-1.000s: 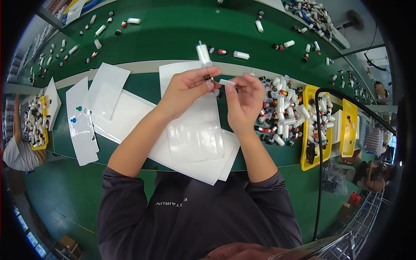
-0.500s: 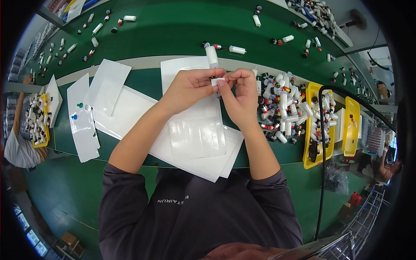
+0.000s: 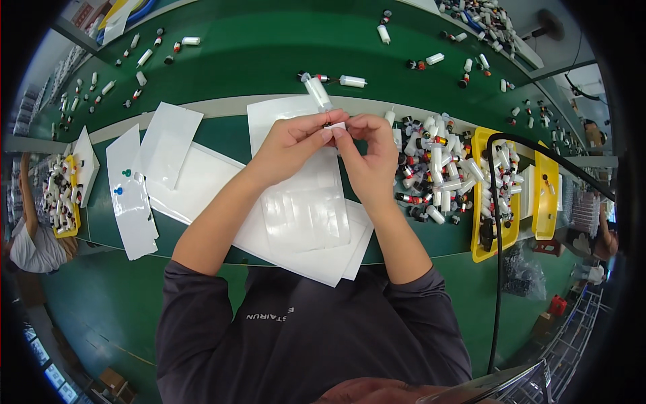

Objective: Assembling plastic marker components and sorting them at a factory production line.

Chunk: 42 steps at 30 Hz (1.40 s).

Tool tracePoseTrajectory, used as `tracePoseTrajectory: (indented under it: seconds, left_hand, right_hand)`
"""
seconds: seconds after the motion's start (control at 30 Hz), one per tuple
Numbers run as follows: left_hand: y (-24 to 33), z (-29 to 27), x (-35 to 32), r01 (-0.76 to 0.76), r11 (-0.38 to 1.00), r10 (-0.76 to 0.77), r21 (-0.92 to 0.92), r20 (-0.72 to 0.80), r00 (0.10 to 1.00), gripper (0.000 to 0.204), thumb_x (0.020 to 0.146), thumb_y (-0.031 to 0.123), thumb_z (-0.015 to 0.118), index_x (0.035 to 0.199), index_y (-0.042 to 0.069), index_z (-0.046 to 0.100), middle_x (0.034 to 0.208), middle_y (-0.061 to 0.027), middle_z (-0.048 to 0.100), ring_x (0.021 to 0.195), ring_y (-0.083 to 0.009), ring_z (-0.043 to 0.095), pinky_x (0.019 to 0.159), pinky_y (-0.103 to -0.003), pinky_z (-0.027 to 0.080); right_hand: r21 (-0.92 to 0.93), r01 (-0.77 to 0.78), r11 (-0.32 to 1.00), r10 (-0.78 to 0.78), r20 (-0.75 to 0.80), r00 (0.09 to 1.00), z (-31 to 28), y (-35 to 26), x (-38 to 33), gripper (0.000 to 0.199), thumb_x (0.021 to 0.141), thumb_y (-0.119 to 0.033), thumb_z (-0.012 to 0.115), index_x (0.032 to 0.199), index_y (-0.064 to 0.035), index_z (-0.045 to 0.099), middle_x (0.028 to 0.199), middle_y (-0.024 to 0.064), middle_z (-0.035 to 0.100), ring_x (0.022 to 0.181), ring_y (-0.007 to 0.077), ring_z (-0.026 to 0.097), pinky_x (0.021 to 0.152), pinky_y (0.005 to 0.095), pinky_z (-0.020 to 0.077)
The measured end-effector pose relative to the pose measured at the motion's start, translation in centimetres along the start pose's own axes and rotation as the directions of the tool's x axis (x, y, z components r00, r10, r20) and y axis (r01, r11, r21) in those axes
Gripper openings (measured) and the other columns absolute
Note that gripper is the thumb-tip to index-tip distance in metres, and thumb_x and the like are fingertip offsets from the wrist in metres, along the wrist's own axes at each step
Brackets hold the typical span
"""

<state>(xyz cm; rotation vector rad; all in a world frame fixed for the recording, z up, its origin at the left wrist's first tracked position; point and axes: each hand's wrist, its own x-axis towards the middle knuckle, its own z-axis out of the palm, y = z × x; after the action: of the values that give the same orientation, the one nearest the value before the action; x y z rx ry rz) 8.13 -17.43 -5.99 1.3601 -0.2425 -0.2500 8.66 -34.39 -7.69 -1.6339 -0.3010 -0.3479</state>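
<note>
My left hand [image 3: 293, 145] and my right hand [image 3: 373, 151] meet fingertip to fingertip over the white sheets. Closed in a pinch, my right thumb and fingers hold a small white label [image 3: 336, 126]. My left fingers are closed too, around the near end of a wired piece; a bit of reddish wire and a dark part show there. From it a white cylinder [image 3: 316, 93] with a dark end sticks out beyond my fingers, tilted to the left. What exactly lies between the fingertips is mostly hidden. Beneath my hands is a glossy label sheet [image 3: 306, 215].
To the right lie a heap of white cylinders [image 3: 436, 165] and a yellow bin [image 3: 479, 236] full of them. A black cable [image 3: 496, 283] arches past the bin. At left are pinned sheets [image 3: 131, 209]. Loose pieces lie on the green belt [image 3: 256, 47]. Other people work on both sides.
The white cylinder beyond my fingers now leans further left. The label is more covered by my fingers. Pieces on the green belt lie slightly further left.
</note>
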Motion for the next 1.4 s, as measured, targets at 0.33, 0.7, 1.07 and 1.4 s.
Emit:
tracePoseTrajectory:
  seconds: [0.33,0.7,1.07,1.4]
  left_hand:
    - [-0.9,1.3,-0.2,-0.118,0.979,0.126,0.168,-0.039,0.991,0.045,0.103,0.000,0.045,0.148,-0.002,0.045,0.147,-0.0120,0.054,0.134,-0.0196,0.052,0.113,-0.032,0.039]
    - [0.5,-7.2,3.3,-0.002,0.952,0.108,0.306,-0.328,0.939,0.040,0.103,0.009,0.054,0.140,-0.009,0.050,0.120,-0.0139,0.068,0.106,-0.0176,0.067,0.097,-0.031,0.052]
    - [2.6,-18.8,8.1,0.475,-0.400,0.272,0.784,-0.393,0.878,0.036,0.091,0.024,0.064,0.119,0.001,0.067,0.135,-0.0201,0.060,0.120,-0.0345,0.061,0.092,-0.048,0.055]
    - [-2.3,-6.7,11.3,-0.089,0.094,0.183,0.992,0.071,0.981,0.034,0.093,0.027,0.068,0.116,0.002,0.065,0.116,-0.0144,0.070,0.106,-0.0273,0.068,0.088,-0.044,0.055]
  right_hand:
    - [-0.132,0.231,0.964,-0.222,0.079,0.972,-0.5,0.4,-0.9,0.026,0.086,0.000,0.072,0.111,0.0013,0.071,0.110,0.0107,0.060,0.083,0.0190,0.056,0.077,0.0293,0.0481]
    - [0.005,-0.198,0.980,0.185,0.332,0.925,-2.1,-0.8,-0.1,0.019,0.092,-0.004,0.065,0.110,-0.0013,0.069,0.111,0.0086,0.060,0.101,0.0172,0.059,0.086,0.0290,0.0483]
    - [-0.320,0.242,0.916,0.099,0.765,0.637,-4.1,0.1,-1.0,0.026,0.083,-0.005,0.071,0.108,0.0000,0.071,0.106,0.0122,0.060,0.094,0.0300,0.063,0.082,0.0374,0.0521]
    - [-0.307,0.237,0.922,0.061,0.718,0.693,-4.2,0.0,-1.5,0.014,0.084,-0.004,0.070,0.096,0.0003,0.064,0.103,0.0126,0.059,0.090,0.0312,0.063,0.081,0.0385,0.0523]
